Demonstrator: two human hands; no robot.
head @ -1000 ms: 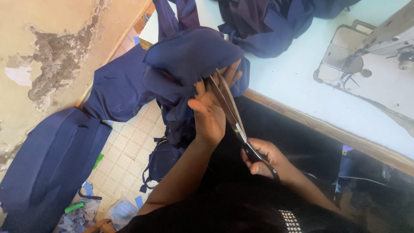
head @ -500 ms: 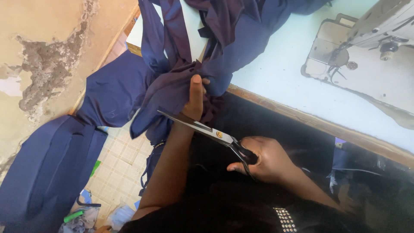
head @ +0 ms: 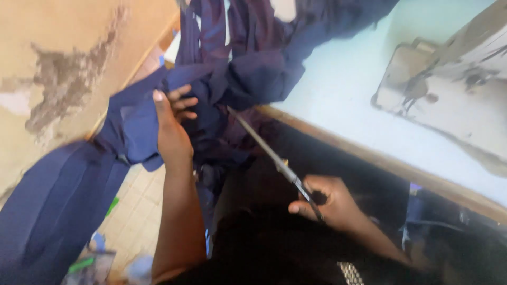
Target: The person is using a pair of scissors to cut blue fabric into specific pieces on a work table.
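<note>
the left hand (head: 171, 126) had its fingers curled into a fold of navy blue fabric (head: 232, 74), thumb pointing up along the cloth and the other fingers tucked around the bunched edge, so it was clenched on the material. the right hand (head: 325, 203) was closed around the handles of a pair of long scissors (head: 274, 161), a finger through the dark loop (the grip looked firm, though motion blur softened it). the blades ran up and to the left from that hand, their tips reaching the underside of the fabric where it spilled off the table edge; whether the blades were parted could not be told.

the fabric lay partly heaped on the pale blue table top (head: 343, 89), partly hanging over its wooden rim, and a long length of it trailed down past the left forearm toward the tiled floor (head: 137, 211). a sewing machine (head: 454, 89) stood on the table, well apart from both hands. a stained, peeling wall (head: 58, 79) rose at the left, with coloured scraps (head: 95, 258) on the floor below.
</note>
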